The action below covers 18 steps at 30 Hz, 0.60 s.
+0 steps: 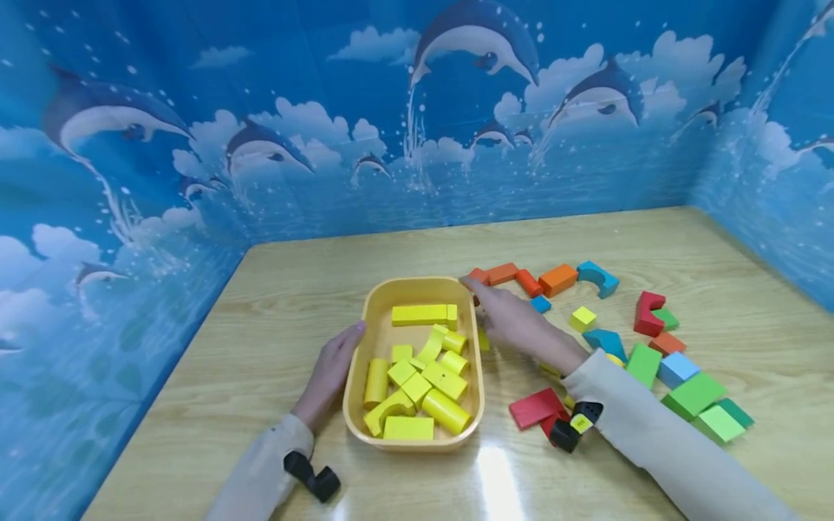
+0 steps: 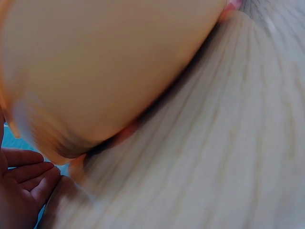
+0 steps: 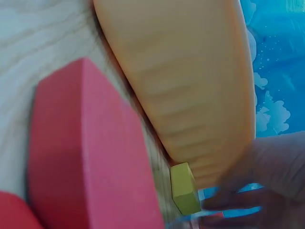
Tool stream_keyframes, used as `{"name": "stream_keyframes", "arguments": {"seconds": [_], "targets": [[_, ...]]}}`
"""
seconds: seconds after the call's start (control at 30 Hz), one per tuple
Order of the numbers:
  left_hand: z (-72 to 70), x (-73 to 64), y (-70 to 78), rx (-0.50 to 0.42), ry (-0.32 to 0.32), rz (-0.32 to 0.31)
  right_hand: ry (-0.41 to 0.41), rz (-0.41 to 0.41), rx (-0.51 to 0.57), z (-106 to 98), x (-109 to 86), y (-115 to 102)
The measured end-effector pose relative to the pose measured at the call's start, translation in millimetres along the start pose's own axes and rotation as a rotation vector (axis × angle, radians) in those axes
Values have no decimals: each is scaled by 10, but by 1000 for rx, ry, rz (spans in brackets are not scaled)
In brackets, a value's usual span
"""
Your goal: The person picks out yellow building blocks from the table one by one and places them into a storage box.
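The left grip [image 1: 335, 365], fingers fairly straight, rests against a tan plastic tub [image 1: 417, 291]; the right grip [image 1: 517, 318] is at its far-right corner, whether pinching the rim I cannot tell. Between them, the tub holds yellow blocks [image 1: 408, 428], cylinders [image 1: 446, 411] and arches [image 1: 393, 405]. Bare table [image 1: 274, 318] stretches left of the left grip to the dolphin-print backdrop [image 1: 391, 206]; multicoloured blocks [image 1: 693, 396] crowd the right grip's right.

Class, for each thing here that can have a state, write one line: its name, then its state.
Bin: upright, uncovered, partly filled.
Yellow blocks: jumbled inside the bin.
Left hand: at the bin's left side, fingers relaxed.
Right hand: at the bin's far right corner; grip unclear.
Yellow cube: outside the bin, loose on the table.
Blue arch: loose on the table.
Red arch: loose on the table.
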<state>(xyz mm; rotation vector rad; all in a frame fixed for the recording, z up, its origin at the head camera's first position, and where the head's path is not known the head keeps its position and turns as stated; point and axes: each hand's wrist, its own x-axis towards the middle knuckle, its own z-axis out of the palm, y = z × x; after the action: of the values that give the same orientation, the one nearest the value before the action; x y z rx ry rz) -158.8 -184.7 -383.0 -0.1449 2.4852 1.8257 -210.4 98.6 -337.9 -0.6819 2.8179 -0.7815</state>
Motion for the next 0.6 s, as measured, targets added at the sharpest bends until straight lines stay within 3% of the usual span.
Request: {"name": "stream_keyframes", "arguments": {"seconds": [0.1,0.17,0.47,0.6], "targets": [[-6,-2,4,9,0,3,-162,20,-18,-3,-13,9],[-5,3,6,15,0,3,-211,15,-28,-4,-14,18],[-7,22,6,19,-12,-27,-233,25,-57,13,-49,-25],[5,23,6,26,-22,-40,-199,-2,-59,54,-90,-40]]}}
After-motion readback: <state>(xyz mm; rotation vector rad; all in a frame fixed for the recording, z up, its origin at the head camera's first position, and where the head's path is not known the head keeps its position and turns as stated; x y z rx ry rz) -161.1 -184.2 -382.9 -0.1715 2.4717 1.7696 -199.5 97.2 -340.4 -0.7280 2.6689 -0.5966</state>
